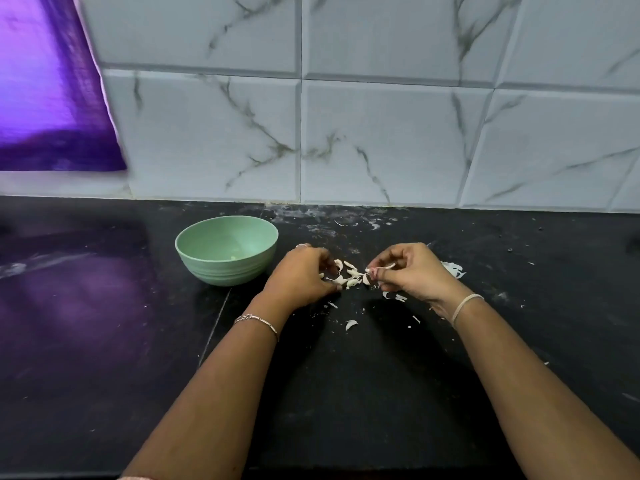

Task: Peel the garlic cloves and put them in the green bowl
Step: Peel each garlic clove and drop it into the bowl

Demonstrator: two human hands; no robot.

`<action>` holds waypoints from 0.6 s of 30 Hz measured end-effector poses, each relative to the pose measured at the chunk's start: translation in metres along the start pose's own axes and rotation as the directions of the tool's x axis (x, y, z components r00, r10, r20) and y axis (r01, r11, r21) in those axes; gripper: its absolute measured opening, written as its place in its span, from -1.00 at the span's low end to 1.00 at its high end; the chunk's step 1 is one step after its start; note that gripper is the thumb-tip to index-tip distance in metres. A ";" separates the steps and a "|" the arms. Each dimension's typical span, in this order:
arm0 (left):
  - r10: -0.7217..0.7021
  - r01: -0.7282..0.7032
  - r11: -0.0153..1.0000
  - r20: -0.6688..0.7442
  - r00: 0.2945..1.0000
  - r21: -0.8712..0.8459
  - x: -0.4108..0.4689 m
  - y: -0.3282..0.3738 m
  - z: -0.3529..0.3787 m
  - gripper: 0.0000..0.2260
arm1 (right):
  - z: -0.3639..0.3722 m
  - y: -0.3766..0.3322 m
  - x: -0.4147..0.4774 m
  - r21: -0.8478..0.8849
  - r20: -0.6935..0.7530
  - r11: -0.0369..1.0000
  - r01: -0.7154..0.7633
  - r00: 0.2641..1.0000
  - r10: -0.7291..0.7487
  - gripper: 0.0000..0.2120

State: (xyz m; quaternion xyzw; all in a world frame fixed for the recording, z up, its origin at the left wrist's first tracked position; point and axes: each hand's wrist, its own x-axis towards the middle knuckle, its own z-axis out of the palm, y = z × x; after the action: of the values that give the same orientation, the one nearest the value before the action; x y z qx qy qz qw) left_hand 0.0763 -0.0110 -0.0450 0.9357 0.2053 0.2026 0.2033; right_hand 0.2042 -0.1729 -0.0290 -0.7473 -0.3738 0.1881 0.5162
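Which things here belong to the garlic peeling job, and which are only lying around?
Job: green bowl; garlic cloves; left hand and right hand, both at the cloves.
Lying about: loose garlic skins on the black counter; purple cloth by the wall.

green bowl (227, 250), black counter (104, 341), grey-veined tiles (381, 140)

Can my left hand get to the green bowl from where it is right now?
Probably yes. The left hand is just right of the green bowl, with only bare black counter between them. Its fingers are curled over the garlic cloves, though.
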 end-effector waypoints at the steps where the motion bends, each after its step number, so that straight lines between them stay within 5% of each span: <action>1: -0.007 0.006 1.000 0.006 1.000 0.022 0.000 -0.001 0.003 -0.82 | -0.002 0.001 0.000 -0.074 0.026 0.997 -0.005 1.000 0.007 -0.96; 9: -0.008 0.013 0.999 -0.122 0.993 0.044 0.004 -0.002 0.007 -0.85 | -0.004 -0.013 0.006 -0.383 0.205 0.923 0.038 0.978 0.045 -0.90; 18: -0.007 0.012 0.999 -0.153 0.988 0.032 0.004 -0.003 0.007 -0.79 | -0.013 -0.024 0.008 -0.374 0.345 0.927 -0.015 0.926 0.154 -0.92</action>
State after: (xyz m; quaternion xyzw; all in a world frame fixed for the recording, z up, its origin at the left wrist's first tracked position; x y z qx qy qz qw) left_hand 0.0824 -0.0082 -0.0514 0.9196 0.2279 0.2696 0.1727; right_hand 0.2090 -0.1708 -0.0011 -0.7971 -0.4589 0.2745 0.2804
